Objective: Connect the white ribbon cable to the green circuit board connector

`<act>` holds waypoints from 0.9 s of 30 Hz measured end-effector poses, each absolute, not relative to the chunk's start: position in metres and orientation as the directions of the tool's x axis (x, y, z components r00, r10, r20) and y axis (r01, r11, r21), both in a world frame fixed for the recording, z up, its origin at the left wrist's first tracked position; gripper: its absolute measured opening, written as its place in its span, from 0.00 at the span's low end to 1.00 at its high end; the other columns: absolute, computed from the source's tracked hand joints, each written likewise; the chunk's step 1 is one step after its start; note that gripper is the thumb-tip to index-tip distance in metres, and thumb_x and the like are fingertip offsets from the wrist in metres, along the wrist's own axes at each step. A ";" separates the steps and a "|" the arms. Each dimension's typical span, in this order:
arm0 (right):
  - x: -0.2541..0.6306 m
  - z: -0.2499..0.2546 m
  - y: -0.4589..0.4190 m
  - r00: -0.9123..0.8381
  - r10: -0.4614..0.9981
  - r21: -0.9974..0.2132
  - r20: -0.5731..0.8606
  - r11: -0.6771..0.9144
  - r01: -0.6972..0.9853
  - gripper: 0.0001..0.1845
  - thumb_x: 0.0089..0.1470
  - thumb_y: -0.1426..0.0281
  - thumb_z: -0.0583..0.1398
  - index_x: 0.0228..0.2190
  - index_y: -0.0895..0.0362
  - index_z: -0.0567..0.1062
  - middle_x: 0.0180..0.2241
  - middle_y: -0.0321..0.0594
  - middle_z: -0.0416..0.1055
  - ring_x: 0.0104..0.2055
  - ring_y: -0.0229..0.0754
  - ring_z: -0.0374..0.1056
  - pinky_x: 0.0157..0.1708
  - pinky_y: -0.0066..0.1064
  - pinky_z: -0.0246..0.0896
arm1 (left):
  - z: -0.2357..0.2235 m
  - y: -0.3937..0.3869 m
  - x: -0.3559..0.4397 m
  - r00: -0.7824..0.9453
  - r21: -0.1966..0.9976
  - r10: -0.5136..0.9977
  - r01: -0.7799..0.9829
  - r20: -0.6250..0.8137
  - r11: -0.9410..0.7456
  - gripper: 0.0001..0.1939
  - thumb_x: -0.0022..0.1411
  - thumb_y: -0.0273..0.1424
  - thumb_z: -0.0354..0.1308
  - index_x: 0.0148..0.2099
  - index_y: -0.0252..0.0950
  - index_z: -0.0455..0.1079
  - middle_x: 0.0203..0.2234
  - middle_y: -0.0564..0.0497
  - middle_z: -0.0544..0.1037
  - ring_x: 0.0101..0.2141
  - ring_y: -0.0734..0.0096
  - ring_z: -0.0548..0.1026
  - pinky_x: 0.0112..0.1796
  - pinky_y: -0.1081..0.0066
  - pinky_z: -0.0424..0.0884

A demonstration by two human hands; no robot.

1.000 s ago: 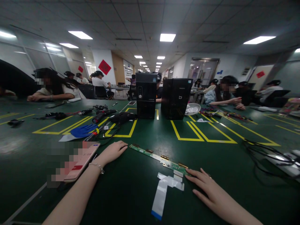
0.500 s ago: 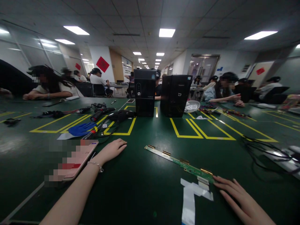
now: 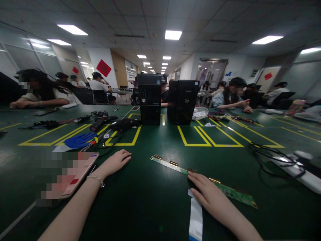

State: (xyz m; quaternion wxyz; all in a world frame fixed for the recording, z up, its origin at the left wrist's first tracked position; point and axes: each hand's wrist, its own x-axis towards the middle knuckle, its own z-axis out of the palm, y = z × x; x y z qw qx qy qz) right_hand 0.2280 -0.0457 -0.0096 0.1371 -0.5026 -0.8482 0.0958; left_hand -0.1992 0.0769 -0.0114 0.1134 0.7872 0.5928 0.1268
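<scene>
A long, narrow green circuit board with gold-coloured tabs lies slantwise on the dark green table. Across the middle of the board rests my right hand, fingers stretched out and its wrist toward the front right; the fingertips touch the board and hide part of it. A white ribbon-like strip with a blue end runs toward me from under that hand. On the left, my left hand lies on the tabletop, palm down with loosely extended fingers, holding nothing. Beside its wrist is a pink phone-like object, partly blurred out.
Two black computer towers stand ahead in the middle. A blue-and-white glove, cables and a dark tool lie at left. At right is a white power strip with black cables. Several people sit at tables beyond.
My right hand has moved left from the board's right part onto its middle, uncovering the right end. My left hand stays resting. The whole view has shifted slightly.
</scene>
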 end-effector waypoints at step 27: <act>0.364 -0.053 -0.076 -0.086 0.938 -0.292 0.336 0.190 0.937 0.32 0.61 0.49 0.43 0.53 0.57 0.69 0.54 0.45 0.63 0.55 0.53 0.60 0.55 0.54 0.55 | -0.014 0.078 -0.199 0.283 0.313 0.958 0.907 0.042 -0.282 0.31 0.64 0.51 0.41 0.57 0.37 0.67 0.53 0.43 0.67 0.52 0.56 0.68 0.54 0.60 0.61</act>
